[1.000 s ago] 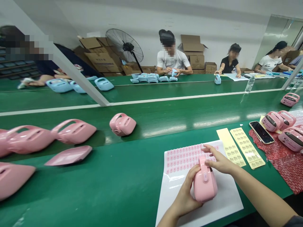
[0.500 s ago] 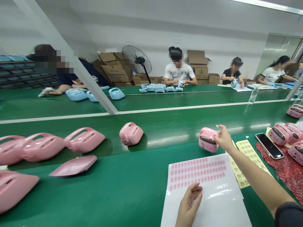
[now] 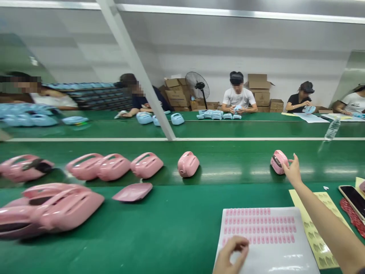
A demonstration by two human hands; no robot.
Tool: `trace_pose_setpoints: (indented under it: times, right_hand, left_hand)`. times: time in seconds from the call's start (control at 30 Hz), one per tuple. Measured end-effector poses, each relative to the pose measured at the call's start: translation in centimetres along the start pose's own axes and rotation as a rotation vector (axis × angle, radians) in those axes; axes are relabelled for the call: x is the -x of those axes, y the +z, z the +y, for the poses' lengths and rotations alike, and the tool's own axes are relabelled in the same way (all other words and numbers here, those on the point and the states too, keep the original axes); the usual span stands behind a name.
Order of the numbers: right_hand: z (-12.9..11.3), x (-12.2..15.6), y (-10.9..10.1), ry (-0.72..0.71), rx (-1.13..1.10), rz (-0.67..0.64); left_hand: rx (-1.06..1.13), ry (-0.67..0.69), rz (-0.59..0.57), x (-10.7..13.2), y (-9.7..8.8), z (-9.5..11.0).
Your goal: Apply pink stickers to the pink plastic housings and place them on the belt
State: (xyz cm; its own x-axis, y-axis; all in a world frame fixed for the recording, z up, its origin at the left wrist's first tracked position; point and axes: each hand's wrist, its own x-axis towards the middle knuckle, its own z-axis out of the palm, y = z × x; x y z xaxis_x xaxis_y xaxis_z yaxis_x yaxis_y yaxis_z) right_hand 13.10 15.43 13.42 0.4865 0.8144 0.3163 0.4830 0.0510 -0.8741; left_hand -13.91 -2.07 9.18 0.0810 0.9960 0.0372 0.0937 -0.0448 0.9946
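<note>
My right hand [image 3: 293, 171] reaches far forward and grips the right side of a pink plastic casing [image 3: 279, 161] with a top handle and a dark window. The index finger points up, clear of the casing, which stands at the green belt's surface. My left hand [image 3: 232, 255] is over a white sheet [image 3: 265, 257] with rows of small pink stickers. Its thumb and fingertips come together in a pinch; whether anything is between them is too small to tell. Another pink casing [image 3: 188, 164] stands further left on the belt.
Pink casings [image 3: 146, 165] line the belt on the left, with more [image 3: 71, 207] nearer and a flat pink piece [image 3: 133, 192]. Yellow sticker sheets [image 3: 322, 228], a phone [image 3: 353, 199] and red wrap [image 3: 352, 217] lie right. A bottle [image 3: 332, 128] stands beyond; several people work across the table.
My right hand has carried the pink casing forward onto the belt. My left hand stays over the sticker sheet, its fingers drawn closer together. The view has turned left.
</note>
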Motion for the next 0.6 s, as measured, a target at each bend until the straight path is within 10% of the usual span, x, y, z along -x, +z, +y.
trace_pose_setpoints:
  times: [0.17,0.3,0.6]
  right_hand:
    - [1.5,13.6,-1.0,-0.126,-0.209,-0.285]
    - [4.8,21.8,-0.3,0.026,-0.363,-0.265]
    - [5.3,21.8,0.8,0.133,-0.354,-0.225]
  left_hand:
    - [0.098,-0.133,0.457,-10.2,-9.2,3.0]
    - [0.144,-0.197,0.713,-17.5,-15.1,3.7]
    - [0.109,-0.258,0.660,-22.3,-16.4,4.2]
